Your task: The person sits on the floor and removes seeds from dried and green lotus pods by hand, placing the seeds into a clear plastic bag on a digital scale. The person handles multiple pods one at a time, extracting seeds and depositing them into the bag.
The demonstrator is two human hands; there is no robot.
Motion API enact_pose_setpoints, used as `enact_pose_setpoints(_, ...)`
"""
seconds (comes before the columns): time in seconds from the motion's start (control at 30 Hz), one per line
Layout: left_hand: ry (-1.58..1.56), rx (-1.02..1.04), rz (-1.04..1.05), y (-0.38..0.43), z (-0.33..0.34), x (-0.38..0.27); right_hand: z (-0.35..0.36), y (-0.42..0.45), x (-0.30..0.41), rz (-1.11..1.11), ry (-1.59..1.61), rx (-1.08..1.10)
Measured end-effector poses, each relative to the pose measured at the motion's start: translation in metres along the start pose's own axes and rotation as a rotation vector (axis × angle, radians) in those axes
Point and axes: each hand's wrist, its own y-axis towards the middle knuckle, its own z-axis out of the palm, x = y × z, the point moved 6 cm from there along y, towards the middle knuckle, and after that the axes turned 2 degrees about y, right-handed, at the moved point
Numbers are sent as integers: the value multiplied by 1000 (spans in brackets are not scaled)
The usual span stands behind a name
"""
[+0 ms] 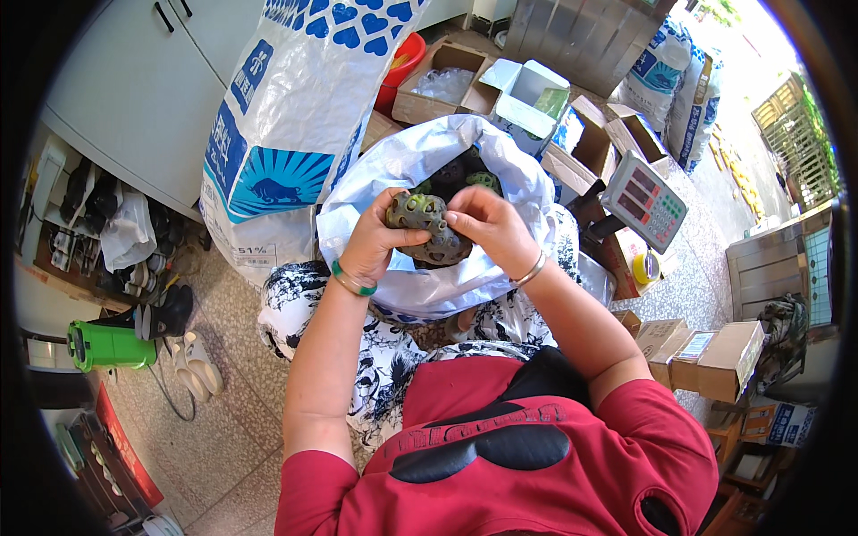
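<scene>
My left hand (382,234) grips a dark, wrinkled lotus seed pod (439,248) with green showing near its top. Its thumb lies across the pod, whose surface is full of seed holes; whether this is one pod or two pressed together I cannot tell. At the pod's right edge, my right hand (493,224) pinches with thumb and fingertips; any seed between them is hidden. Both hands are over a white woven sack (469,285) with its rim rolled down, standing between my knees. More dark and green pods (482,179) lie inside it.
A tall printed woven sack (281,134) stands to the left. At the right is a digital scale display (647,201) on a post. Cardboard boxes (580,151) and a red bucket (402,70) are behind the open sack. Shoes (194,365) and a green container (110,345) sit at left.
</scene>
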Motion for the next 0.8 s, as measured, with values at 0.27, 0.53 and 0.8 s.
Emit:
enact_pose_setpoints(0.27,152,-125,66,4,-7,1,12,-23,54,-446,-697,-38)
enact_pose_setpoints(0.53,122,18,56,0,2,-2,-10,-11,10,209,209,212)
enact_pose_setpoints(0.8,205,11,28,-1,7,-3,-5,-5,5,341,105,142)
